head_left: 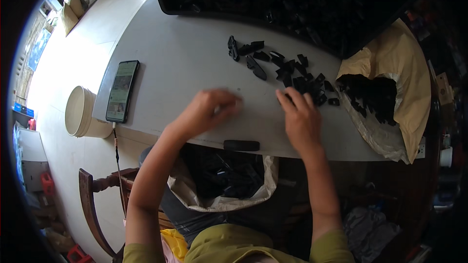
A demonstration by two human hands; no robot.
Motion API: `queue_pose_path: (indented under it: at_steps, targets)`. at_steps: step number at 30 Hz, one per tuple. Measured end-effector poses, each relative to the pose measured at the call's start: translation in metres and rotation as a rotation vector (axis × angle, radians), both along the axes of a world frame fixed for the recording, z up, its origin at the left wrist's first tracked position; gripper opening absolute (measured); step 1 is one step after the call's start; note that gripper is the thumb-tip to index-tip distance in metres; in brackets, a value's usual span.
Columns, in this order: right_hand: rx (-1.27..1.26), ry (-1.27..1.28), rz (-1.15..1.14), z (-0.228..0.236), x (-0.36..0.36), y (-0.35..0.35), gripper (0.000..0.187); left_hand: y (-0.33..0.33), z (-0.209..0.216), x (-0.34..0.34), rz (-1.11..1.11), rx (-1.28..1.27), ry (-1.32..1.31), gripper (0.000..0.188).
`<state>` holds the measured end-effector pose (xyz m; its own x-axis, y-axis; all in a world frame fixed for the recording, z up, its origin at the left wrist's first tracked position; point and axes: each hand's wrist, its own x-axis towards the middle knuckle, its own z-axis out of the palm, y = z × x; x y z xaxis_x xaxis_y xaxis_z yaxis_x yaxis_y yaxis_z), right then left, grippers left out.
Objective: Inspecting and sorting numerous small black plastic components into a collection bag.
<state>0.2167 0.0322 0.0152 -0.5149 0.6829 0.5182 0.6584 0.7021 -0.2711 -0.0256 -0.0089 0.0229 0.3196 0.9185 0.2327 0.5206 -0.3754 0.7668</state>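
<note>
The scene is viewed from the wearer's head through a wide fisheye lens, aimed steeply down at the left hand and right hand around mid-frame. The green shirt is caught close at the lower edge, the floor is taken in farther off at upper left, and the edge of the table is bowed there.

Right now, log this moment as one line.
left hand: blurred, over grey table | right hand: at black parts | phone: table's left side | open sack: on lap
</note>
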Motion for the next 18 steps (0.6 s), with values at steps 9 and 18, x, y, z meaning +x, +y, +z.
queue_pose_path:
  at_steps: [9, 18]
  targets:
    - [-0.403, 0.388, 0.061, -0.004, 0.003, -0.011, 0.024, 0.055, -0.009, 0.037, 0.184, 0.37, 0.23, 0.031]
    - [-0.357, 0.356, 0.142, -0.021, -0.007, -0.009, 0.032, 0.0, -0.018, 0.024, 0.173, -0.189, -0.265, 0.028]
